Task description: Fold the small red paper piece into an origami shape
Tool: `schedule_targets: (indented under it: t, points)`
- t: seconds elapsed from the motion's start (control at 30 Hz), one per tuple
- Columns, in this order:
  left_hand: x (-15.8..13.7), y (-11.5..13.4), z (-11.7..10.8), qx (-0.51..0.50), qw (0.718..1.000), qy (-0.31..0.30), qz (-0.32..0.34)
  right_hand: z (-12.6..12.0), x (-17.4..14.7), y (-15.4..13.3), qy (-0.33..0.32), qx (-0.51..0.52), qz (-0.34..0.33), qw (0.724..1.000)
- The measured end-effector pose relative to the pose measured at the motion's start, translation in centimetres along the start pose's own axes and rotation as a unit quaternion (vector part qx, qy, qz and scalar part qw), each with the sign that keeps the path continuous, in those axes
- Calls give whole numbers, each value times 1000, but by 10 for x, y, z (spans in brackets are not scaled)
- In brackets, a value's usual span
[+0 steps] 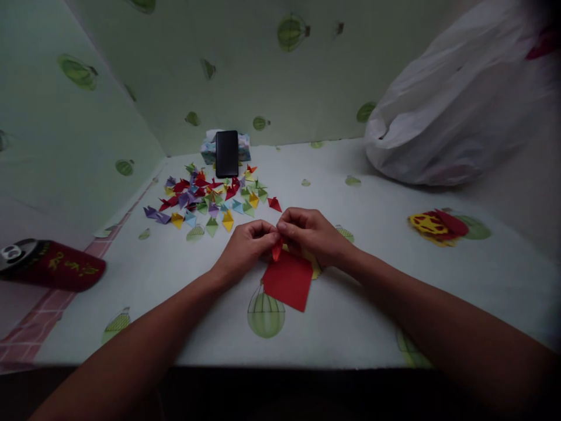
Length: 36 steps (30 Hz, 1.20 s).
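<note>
Fingers of my left hand [255,241] and my right hand [307,231] pinch a small folded red paper piece [277,250] between them, fingertips nearly touching. Its far part is hidden by the fingers. Just below it, a flat red paper square [290,279] lies on the table, with a yellow sheet [316,266] partly showing beneath it and my right hand. Beyond my left hand spreads a heap of small folded paper cranes [205,193] in red, yellow, green, blue and purple.
A black phone [227,154] leans on a tissue box [207,149] behind the cranes. At left is a red drink can [56,266]. On the right are a big white plastic bag [447,111] and yellow and red cut-out pieces [433,225] on the white table [184,327].
</note>
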<state>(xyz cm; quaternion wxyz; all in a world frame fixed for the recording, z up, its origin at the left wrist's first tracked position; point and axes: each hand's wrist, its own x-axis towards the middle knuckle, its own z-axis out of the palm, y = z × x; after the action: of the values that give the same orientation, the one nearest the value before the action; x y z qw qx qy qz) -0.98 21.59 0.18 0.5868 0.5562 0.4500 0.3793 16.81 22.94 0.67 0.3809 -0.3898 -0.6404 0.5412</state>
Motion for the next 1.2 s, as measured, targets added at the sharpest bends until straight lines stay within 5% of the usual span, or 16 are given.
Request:
schedule_targets:
  t: [0.2,0.37,0.57,0.8,1.2]
  points:
    - [1,0,1,6,1000,-11,-1,1,0,0,6,-59,-23,998]
    - [0,2,2,6,999,41,26,3,-2,-4,38,33,16,999]
    - [-1,0,2,6,993,94,71,9,-4,-1,-16,86,69,994]
    - [-1,-1,1,-4,992,93,81,10,-1,9,-38,172,68,982]
    - [1,-5,0,-50,993,65,89,9,0,9,-18,164,70,984]
